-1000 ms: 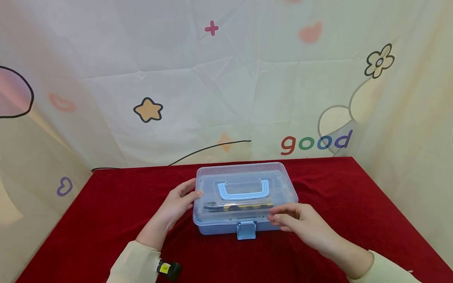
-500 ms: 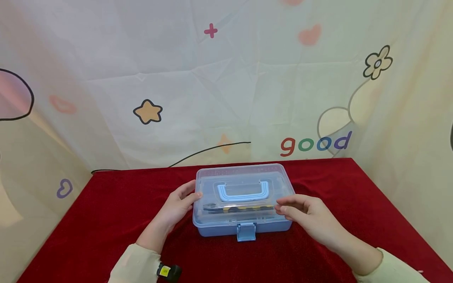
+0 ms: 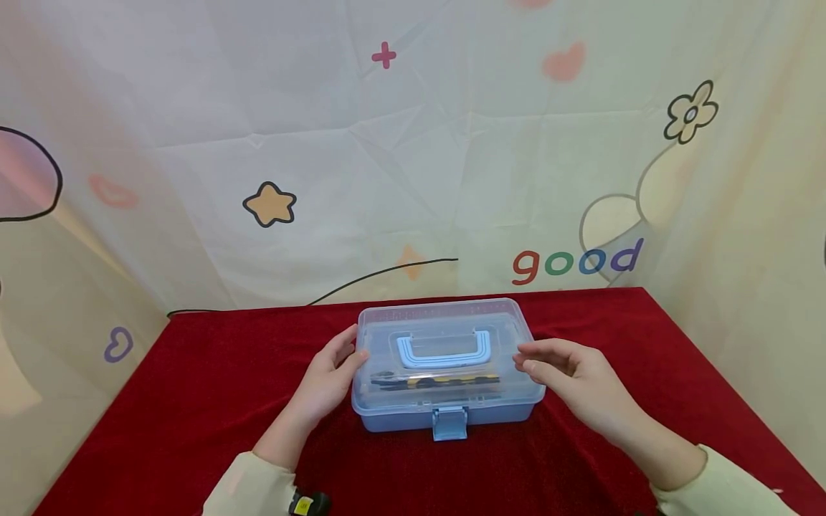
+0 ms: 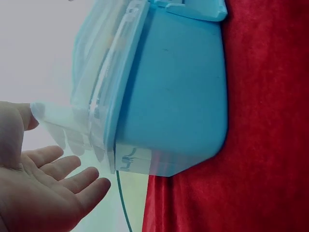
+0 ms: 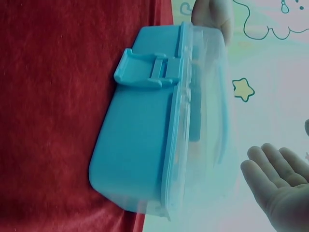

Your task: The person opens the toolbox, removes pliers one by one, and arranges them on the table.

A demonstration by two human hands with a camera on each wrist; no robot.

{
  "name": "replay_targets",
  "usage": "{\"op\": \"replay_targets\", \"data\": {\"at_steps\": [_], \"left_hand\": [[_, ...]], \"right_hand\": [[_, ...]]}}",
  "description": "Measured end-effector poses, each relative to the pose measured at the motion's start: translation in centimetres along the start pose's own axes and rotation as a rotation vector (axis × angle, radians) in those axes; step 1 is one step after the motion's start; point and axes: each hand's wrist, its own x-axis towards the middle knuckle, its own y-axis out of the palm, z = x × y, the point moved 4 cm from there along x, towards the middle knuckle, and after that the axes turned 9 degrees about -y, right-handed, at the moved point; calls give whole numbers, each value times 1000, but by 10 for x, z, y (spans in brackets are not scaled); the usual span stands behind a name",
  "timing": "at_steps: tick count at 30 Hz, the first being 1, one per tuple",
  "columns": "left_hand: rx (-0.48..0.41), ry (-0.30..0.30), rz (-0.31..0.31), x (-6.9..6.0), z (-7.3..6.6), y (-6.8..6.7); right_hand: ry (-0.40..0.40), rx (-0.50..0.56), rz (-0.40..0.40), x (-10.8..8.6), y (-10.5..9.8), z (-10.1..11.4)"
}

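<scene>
A plastic storage box [image 3: 445, 416] with a blue base, a see-through lid and a light blue handle [image 3: 445, 358] stands on the table, its lid down. Its front latch [image 3: 449, 423] hangs unfastened. Through the lid a long black-and-yellow thing [image 3: 439, 381] shows inside; its kind is unclear. My left hand [image 3: 329, 376] is at the box's left side, with the thumb touching the lid's edge and the fingers loosely extended along the side. My right hand [image 3: 581, 373], fingers extended and slightly bent, hovers at the lid's right side, holding nothing; the right wrist view shows it apart from the box.
Dark red cloth [image 3: 193, 401] covers the table. Behind and at both sides hangs a pale printed curtain [image 3: 413, 172] with drawings and the word "good". A black wrist strap [image 3: 310, 503] with a yellow label sits at my left sleeve.
My right hand has moved from the box's front right corner, back and to the right along the lid's edge. The left hand and the box stay almost where they were.
</scene>
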Motion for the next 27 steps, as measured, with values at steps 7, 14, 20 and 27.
{"op": "replay_targets", "data": {"at_steps": [7, 14, 20, 27], "left_hand": [[65, 24, -15, -3, 3, 0], [144, 92, -20, -8, 6, 2], [193, 140, -11, -10, 10, 6], [219, 149, -19, -7, 17, 9]], "right_hand": [[-83, -69, -65, 2, -5, -5], [-185, -122, -143, 4, -8, -13], [-233, -215, -141, 10, -6, -28], [-187, -221, -82, 16, 1, -49]]}}
